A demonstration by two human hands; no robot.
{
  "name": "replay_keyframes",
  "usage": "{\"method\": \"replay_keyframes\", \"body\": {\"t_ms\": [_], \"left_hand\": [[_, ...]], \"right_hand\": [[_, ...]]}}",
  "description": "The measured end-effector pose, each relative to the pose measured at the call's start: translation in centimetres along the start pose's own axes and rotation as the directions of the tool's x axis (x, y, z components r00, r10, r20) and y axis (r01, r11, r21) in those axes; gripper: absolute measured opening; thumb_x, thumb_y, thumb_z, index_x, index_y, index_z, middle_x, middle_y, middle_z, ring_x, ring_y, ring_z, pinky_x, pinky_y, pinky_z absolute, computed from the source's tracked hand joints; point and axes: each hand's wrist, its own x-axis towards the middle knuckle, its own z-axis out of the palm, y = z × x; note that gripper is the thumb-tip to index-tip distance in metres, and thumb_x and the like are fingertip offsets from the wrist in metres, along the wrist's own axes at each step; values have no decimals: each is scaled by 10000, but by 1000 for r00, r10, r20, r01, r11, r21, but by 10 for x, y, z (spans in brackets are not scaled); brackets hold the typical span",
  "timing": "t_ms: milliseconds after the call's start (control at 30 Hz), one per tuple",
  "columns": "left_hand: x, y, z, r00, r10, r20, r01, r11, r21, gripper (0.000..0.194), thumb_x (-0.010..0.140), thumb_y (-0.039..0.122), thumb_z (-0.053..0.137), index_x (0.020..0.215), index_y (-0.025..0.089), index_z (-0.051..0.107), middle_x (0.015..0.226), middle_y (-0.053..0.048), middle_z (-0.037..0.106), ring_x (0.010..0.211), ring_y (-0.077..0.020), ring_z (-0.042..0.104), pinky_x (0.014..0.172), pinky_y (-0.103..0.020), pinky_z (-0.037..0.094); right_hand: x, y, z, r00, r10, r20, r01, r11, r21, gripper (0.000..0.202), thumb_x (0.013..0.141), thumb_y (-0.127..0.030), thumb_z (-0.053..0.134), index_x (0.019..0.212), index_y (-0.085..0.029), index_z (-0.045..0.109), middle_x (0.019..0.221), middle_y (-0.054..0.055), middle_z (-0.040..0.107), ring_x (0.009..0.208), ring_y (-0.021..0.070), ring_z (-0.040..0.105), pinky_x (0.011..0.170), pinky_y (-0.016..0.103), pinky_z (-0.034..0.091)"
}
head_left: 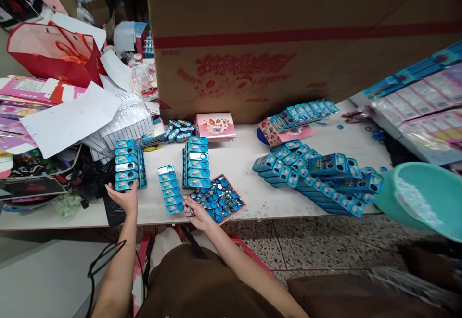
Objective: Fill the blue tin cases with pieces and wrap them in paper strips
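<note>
My left hand (124,198) is open, thumb and fingers spread, at the near end of a row of small blue boxes (125,159), each with a round hole in its top. My right hand (198,216) is closed, its fingertips curled together. Something small and dark shows at them, too small to make out. The hand is at the left edge of a shallow pink-edged tray (231,218) full of small round blue and silver pieces (218,197). Between my hands lies a slanting row of blue boxes (169,188). Another blue row (198,164) stands behind the tray.
A large cardboard carton (252,82) walls off the back. Blue boxes (288,169) are piled at the right, beside a turquoise basin (404,197). A pink strawberry box (215,126) stands against the carton. White sheets (72,116) and a red bag (54,58) crowd the left.
</note>
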Motion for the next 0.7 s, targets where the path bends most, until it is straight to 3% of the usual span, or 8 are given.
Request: {"method": "replay_keyframes", "body": {"t_ms": [67, 167, 267, 367, 433, 533, 700], "left_hand": [[-5, -14, 14, 996, -54, 66, 64, 987, -148, 1082, 631, 425, 740, 1404, 147, 36, 1357, -226, 357, 1259, -275, 417, 1001, -393, 389], [-11, -30, 28, 993, -6, 120, 39, 962, -271, 1178, 580, 401, 782, 1412, 171, -19, 1381, -225, 342, 1250, -278, 437, 994, -394, 402], [-14, -45, 35, 992, 49, 115, -23, 976, -218, 1211, 497, 429, 816, 1405, 154, 63, 1372, -230, 344, 1277, -310, 398, 1040, -445, 349], [-16, -55, 42, 991, 101, 85, -89, 987, -135, 1098, 493, 450, 800, 1347, 119, 195, 1315, -231, 382, 1261, -326, 407, 1041, -461, 347], [-16, -56, 46, 993, 94, 71, -87, 992, -95, 1006, 516, 463, 773, 1294, 93, 253, 1231, -225, 441, 1204, -334, 462, 1000, -466, 390], [-16, -50, 46, 995, -9, 95, 13, 999, -39, 935, 526, 480, 750, 1239, 81, 295, 1131, -210, 499, 1118, -351, 525, 920, -476, 447], [-26, -31, 27, 983, -153, 97, 155, 988, -13, 939, 554, 502, 722, 1261, 84, 267, 1170, -235, 491, 1138, -368, 515, 902, -474, 453]], "right_hand": [[7, 3, 16, 998, 61, -12, -61, 998, -1, 313, 607, -256, 781, 861, -187, 613, 582, -65, 511, 407, 21, 386, 360, 138, 231], [23, 5, 40, 995, 87, -39, -91, 990, -104, 329, 635, -310, 762, 885, -167, 602, 528, -86, 428, 373, 14, 322, 344, 144, 174], [50, 1, 69, 998, 42, -46, -53, 955, -293, 278, 714, -365, 673, 881, -156, 596, 496, -95, 392, 350, 22, 303, 335, 156, 161], [87, -2, 103, 996, -65, -59, 22, 835, -551, 208, 792, -357, 569, 859, -161, 584, 477, -91, 410, 334, 35, 328, 329, 168, 191], [113, 0, 125, 991, -121, -53, 55, 742, -668, 176, 812, -338, 547, 816, -164, 577, 451, -89, 423, 321, 43, 343, 327, 177, 208], [143, 9, 148, 989, -142, -50, 65, 706, -705, 208, 806, -363, 572, 731, -170, 563, 406, -89, 422, 301, 45, 339, 328, 185, 207], [154, 22, 156, 986, -153, -72, 53, 684, -728, 464, 830, -578, 457, 587, -183, 479, 401, -53, 440, 300, 58, 362, 335, 199, 244]]}}
